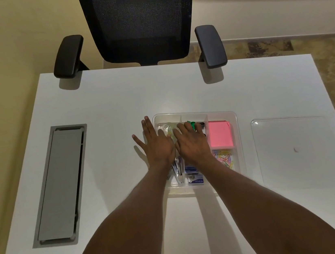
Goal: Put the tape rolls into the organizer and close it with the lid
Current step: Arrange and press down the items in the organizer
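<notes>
A clear plastic organizer (233, 116) sits on the white table (116, 103), its long axis running from the person's side toward the black office chair (140, 21) at the far edge. Dividers split it into compartments. In the far compartment on the side away from the lid, at least one clear tape roll (168, 129) shows past the fingers, lying flat; how many rolls are there cannot be told, since the hands cover most of that space. One pink sticky-note pad (220, 133) fills a compartment on the lid side, and a heap of coloured paper clips (226, 159) lies in the one nearer the person.

The left hand (156, 145) is spread flat, fingers splayed, over the organizer's outer edge and the table beside it, gripping nothing. The right hand (192, 142) lies palm down over the middle compartments, fingers extended, nothing visibly grasped.

One clear lid (293, 150) lies flat on the table beside the organizer, apart from it.
</notes>
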`<state>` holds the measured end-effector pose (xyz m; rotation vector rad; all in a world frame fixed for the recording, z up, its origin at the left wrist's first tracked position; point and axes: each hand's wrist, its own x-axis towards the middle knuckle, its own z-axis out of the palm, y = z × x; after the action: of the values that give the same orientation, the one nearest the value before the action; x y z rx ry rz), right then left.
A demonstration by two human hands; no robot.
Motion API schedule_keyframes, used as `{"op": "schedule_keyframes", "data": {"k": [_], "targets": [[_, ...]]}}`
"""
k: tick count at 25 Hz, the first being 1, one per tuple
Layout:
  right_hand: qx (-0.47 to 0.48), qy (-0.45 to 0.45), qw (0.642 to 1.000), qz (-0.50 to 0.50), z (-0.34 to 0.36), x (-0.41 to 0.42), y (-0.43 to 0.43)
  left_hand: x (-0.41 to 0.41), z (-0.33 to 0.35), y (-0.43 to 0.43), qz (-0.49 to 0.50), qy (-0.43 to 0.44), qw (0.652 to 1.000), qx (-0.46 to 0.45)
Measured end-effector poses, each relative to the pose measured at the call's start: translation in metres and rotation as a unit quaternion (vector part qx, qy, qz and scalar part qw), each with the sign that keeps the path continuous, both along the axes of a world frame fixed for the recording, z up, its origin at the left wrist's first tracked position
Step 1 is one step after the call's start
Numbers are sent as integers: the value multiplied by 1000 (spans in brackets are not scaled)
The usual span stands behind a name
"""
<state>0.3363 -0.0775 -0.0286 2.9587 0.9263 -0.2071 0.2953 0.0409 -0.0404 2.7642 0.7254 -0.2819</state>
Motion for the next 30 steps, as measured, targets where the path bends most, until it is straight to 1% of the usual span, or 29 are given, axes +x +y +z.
{"op": "schedule_keyframes", "data": {"k": [7,11,16,23,26,30], "targets": [[3,25,999,-27,-2,-1,2,-2,3,2,-30,3,999,15],[-6,7,1000,-19,-3,-5,-4,2,5,1,-25,9,999,19],[-9,40,999,-15,1,0,-2,3,7,2,-24,14,999,21],[25,-9,1000,-2,7,-5,-10,-4,14,0,-7,1,1000,7],[16,-31,999,22,7,-11,-12,-12,17,1,2,-7,1000,19],[14,-25,999,27,6,-20,-8,-17,20,-1,1,21,1000,20]]}}
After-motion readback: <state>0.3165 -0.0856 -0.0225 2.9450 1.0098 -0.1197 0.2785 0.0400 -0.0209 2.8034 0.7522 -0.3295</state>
